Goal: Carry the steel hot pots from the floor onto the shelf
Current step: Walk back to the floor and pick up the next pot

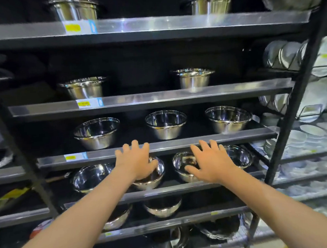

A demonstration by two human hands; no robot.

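A dark metal shelf unit (153,99) fills the view. Two lidded steel pots (74,8) (211,2) stand on its top shelf. One shelf down stand two open steel pots (83,87) (193,78). Below them are rows of steel bowls (166,123). My left hand (136,161) and my right hand (211,162) are stretched out in front of the lower bowl shelves, fingers spread, each holding nothing. They partly hide two bowls behind them. The floor and any pots on it are out of view.
A neighbouring rack at the right holds white plates (287,53) and stacked dishes (314,132). Yellow price tags (84,103) sit on the shelf fronts. A black upright post (299,87) separates the two racks. Dark shelving continues at the left.
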